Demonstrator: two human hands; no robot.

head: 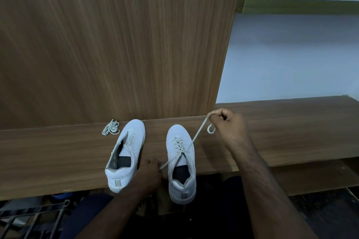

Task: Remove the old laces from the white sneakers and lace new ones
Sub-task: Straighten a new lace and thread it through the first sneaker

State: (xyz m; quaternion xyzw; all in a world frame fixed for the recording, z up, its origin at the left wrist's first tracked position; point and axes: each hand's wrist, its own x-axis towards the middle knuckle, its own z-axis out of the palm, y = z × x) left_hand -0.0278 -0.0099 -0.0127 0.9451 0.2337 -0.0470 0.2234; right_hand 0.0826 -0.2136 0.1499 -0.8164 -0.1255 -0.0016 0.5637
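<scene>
Lace (196, 135): threaded in crosses through the eyelets of the right-hand sneaker; one end runs up and to the right, pulled straight, and the other runs down and to the left, shorter.
Right-hand sneaker (181, 163): white, toe pointing toward the wood panel, heel hanging slightly over the near edge of the shelf.
Right hand (228, 124): raised above the shelf to the right of the sneakers, fingers curled, pinching the long end of the lace; the tip curls in a small loop just beside the fingers.
Left hand (150, 170): low between the two sneakers, fingers closed on the short end of the lace where it leaves the shoe.
Left-hand sneaker (126, 153): white, no lace in its eyelets, tongue area open, angled slightly to the right, heel near the shelf edge.
Loose lace bundle (111, 127): pale, bunched, lying on the shelf just beside the toe of the left-hand sneaker.
Shelf (58, 151): brown wood grain, holding both sneakers and the bundle.
Wood panel (116, 35): upright behind the shelf.
Wall (291, 54): pale blue, to the right of the panel.
Metal rack (33, 217): grey wire, below the shelf at lower left.
</scene>
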